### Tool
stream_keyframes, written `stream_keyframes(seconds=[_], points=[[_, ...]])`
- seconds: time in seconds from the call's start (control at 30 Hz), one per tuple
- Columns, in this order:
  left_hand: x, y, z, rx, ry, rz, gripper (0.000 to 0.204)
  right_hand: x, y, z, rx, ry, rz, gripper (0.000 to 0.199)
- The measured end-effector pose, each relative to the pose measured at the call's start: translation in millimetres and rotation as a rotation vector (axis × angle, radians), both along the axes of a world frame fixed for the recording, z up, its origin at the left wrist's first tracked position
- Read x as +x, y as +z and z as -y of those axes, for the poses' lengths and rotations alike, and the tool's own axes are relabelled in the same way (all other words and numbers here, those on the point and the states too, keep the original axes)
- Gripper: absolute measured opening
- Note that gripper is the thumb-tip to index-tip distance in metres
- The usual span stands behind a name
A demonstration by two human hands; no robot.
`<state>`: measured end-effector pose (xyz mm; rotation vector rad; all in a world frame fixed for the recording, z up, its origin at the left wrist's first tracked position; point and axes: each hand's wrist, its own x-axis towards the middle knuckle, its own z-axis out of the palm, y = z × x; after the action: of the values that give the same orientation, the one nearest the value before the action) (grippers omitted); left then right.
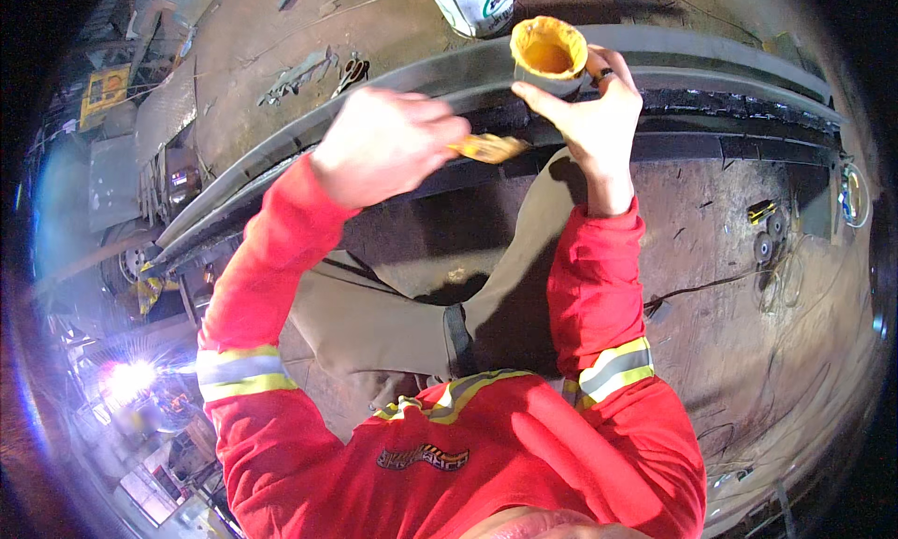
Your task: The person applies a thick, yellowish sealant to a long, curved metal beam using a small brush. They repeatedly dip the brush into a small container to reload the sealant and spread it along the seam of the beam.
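My left hand (388, 146), a little smeared by motion, is closed on a paintbrush (491, 148). Its bristles are coated in yellow and point right; the handle is hidden in my fist. In my right hand (599, 109) a small cup (550, 48) is held between thumb and fingers. Yellow paint coats its rim and inside, and its outer wall is dark. The brush lies below and left of the cup, apart from it. Both hands are above a long dark steel beam (692, 118), which runs across in front of my knees.
Beyond the beam stands a white bucket (477, 10). Scissors-like pliers (351, 71) lie on the floor at the far left. To the right are round dark discs (765, 247) and a cable (706, 286). A bright welding-like glare (131, 380) shines at the lower left.
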<state>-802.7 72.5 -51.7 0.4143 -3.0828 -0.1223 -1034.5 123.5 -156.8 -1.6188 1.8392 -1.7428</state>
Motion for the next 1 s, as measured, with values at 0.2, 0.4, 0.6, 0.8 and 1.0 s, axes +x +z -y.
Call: stream_keyframes(seconds=[0.2,0.4,0.6,0.8,1.0], points=[[39,103,-16,-0.122,0.327,-0.182,0.027,14,4,0,-0.072,0.147,-0.04,0.054],[-4,115,13,-0.265,-0.024,-0.016,0.024,17,-3,-2,-0.055,0.239,-0.059,0.06],[-20,76,29,-0.232,-0.03,0.055,0.016,28,3,-2,0.01,0.295,-0.034,0.059],[10,77,33,0.045,0.174,-0.068,0.016,25,6,-2,0.022,0.253,-0.107,0.062],[41,60,18,0.403,0.497,-0.215,0.016,25,-1,2,-0.054,0.217,-0.124,0.059]])
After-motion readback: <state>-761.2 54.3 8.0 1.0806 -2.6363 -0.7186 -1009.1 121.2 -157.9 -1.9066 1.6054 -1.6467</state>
